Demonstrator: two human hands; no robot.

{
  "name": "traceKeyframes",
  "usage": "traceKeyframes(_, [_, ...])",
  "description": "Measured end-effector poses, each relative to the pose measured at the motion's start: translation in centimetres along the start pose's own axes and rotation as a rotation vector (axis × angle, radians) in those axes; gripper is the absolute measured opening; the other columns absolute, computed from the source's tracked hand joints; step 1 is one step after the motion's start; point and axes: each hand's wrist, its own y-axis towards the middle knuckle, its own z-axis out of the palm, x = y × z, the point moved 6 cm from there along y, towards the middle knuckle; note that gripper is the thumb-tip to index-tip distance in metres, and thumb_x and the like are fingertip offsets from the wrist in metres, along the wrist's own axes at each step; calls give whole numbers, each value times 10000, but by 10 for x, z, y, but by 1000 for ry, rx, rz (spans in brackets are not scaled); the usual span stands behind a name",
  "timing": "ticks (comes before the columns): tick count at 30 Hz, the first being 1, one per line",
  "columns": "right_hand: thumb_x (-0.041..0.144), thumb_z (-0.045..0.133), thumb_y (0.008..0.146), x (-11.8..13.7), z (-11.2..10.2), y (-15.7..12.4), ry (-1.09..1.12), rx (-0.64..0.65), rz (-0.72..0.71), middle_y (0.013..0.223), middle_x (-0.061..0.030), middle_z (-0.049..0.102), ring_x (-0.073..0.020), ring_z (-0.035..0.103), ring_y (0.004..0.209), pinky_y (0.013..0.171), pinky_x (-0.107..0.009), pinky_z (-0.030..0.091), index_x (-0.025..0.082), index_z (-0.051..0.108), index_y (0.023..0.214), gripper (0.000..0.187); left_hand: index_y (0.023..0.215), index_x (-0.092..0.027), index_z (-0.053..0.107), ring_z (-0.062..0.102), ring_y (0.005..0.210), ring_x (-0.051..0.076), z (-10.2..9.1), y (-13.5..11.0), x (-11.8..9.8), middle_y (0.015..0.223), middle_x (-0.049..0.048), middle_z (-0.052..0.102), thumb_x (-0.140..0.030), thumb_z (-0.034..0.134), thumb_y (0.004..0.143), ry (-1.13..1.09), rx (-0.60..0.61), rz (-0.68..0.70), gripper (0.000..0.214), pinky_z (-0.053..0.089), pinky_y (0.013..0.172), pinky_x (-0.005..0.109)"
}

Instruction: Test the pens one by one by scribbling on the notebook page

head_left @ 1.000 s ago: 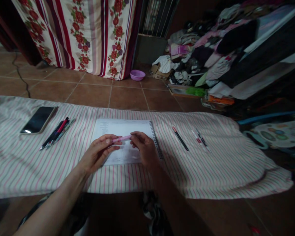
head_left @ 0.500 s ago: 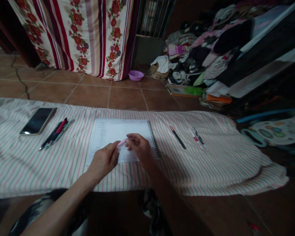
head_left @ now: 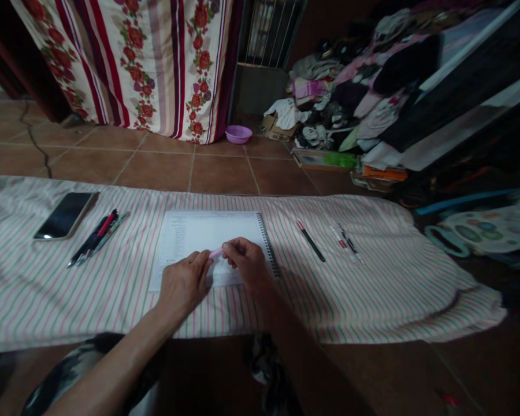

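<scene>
Working over the striped surface (head_left: pixel 372 300) and its spiral notebook (head_left: pixel 208 228), I have both grips closed on the pink pen (head_left: pixel 215 253): my left hand (head_left: pixel 184 280) wraps one end, my right hand (head_left: pixel 247 260) pinches the other. Handling it well, I judge, wants a firm left hold, a light right one, and both ends in line. The near edge passes under my forearms; bare cloth parts the notebook from the phone (head_left: pixel 65 214), the pen bundle (head_left: pixel 97 237) and, rightward, the black pen (head_left: pixel 311 240).
</scene>
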Motion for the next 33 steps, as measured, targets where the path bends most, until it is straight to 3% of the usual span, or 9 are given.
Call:
traceKeyframes(6, [305,576,712,1,-1,-2,-87,0,-59,530,26,559,-82,456,457,459,-208,371,181,548,631,151,962,-214,616,627,669,185,0,2,1,856,46,691,-318,353,904,-114,36,-71,289,349,536,256])
traceKeyframes(15, [297,552,737,11,0,-7,-123,7,-135,543,43,539,-93,467,489,495,-215,380,196,537,676,120,753,-209,606,557,554,153,-1,4,5,558,-20,559,-357,363,888,-334,151,-127,315,336,515,239])
traceKeyframes(22, [387,560,740,1,5,-4,9,10,-45,602,15,584,-88,491,499,501,-222,399,173,580,732,216,968,-201,632,628,717,181,1,3,6,791,36,681,-342,332,901,-313,138,-134,338,410,634,260])
traceKeyframes(27, [369,623,693,-4,8,-3,73,68,19,553,35,549,-69,462,461,465,-207,373,169,566,660,211,1037,-183,619,638,798,197,0,3,2,902,61,694,-347,348,897,-414,102,-109,346,438,691,279])
traceKeyframes(33, [390,628,687,-4,-2,0,58,-15,-20,524,34,541,-68,441,443,434,-203,347,169,569,629,235,1096,-147,575,604,633,163,7,3,4,761,42,670,-309,444,847,-524,112,-90,325,451,613,267])
